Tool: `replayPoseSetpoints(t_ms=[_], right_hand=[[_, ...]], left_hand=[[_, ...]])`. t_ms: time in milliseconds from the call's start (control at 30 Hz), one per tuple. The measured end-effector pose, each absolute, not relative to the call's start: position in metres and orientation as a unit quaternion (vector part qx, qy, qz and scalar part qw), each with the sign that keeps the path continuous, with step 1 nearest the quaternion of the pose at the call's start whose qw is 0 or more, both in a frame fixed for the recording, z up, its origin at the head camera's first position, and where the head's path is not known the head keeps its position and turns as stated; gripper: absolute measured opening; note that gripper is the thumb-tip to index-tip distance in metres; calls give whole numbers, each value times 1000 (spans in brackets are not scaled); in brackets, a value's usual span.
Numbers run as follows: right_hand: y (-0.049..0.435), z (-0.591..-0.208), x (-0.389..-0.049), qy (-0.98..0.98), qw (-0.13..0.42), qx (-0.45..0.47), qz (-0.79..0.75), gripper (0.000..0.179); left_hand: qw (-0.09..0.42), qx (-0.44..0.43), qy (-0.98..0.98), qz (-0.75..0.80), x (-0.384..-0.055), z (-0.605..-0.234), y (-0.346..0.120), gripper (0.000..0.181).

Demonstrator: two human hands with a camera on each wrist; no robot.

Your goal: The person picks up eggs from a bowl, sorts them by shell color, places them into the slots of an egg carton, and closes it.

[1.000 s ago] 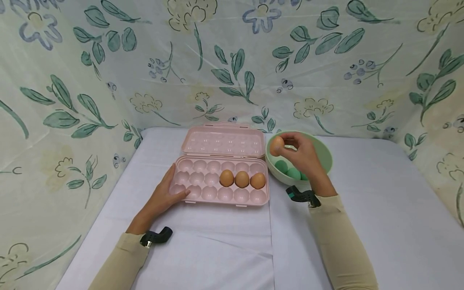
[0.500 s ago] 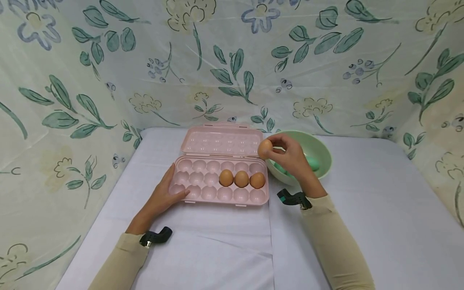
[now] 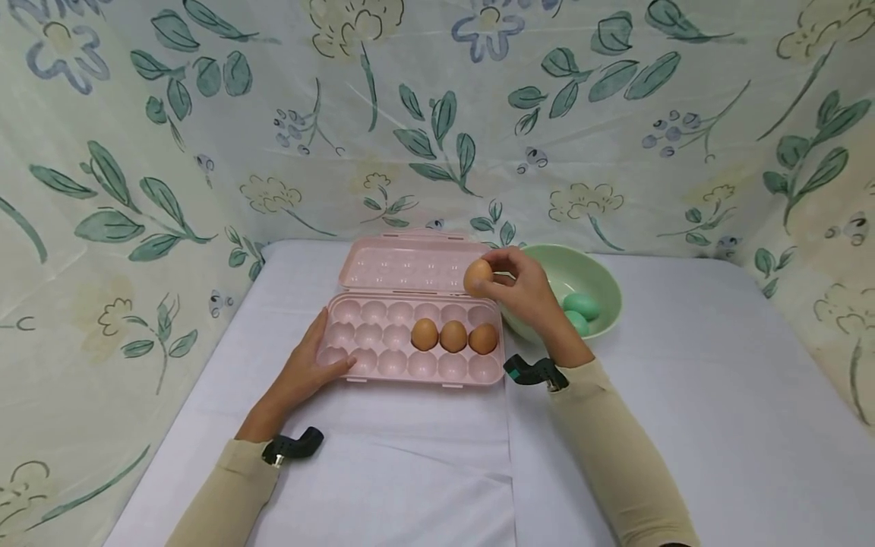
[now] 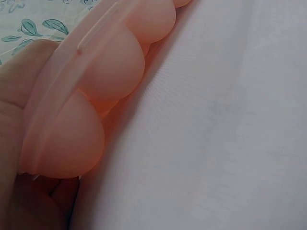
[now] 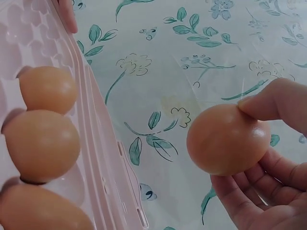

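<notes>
Brown egg [image 3: 476, 278] is between pinching fingers [image 3: 506, 260] of the right hand [image 3: 532, 295]; the left hand [image 3: 311, 368] grips the pink carton [image 3: 393, 363].

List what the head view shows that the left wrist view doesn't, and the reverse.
Only the head view: the right hand pinching a brown egg, three brown eggs in the pink carton, and the green bowl with green eggs.
Only the left wrist view: rounded undersides of the carton's cups.
Both: left hand gripping the carton, white cloth, floral cloth.
</notes>
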State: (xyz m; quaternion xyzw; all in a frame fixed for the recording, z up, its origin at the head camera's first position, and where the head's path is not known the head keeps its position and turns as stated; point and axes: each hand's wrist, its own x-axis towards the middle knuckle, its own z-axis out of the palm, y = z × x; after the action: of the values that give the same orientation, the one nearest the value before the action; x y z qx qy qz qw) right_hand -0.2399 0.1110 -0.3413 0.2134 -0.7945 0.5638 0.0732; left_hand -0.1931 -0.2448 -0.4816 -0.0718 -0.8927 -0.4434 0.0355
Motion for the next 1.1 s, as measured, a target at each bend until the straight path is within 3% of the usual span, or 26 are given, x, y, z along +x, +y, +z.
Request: replayPoseSetpoints(t_ms=[467, 700, 1100], right_hand=[[72, -341, -238, -787, 29, 232, 571, 40], [61, -375, -266, -775, 18, 235, 586, 42], [45, -387, -266, -770, -5, 240, 592, 41]], left_hand=[[32, -66, -896, -438, -194, -483, -245, 113], [31, -67, -895, -439, -194, -483, -245, 113], [31, -64, -895, -439, -193, -482, -244, 113]])
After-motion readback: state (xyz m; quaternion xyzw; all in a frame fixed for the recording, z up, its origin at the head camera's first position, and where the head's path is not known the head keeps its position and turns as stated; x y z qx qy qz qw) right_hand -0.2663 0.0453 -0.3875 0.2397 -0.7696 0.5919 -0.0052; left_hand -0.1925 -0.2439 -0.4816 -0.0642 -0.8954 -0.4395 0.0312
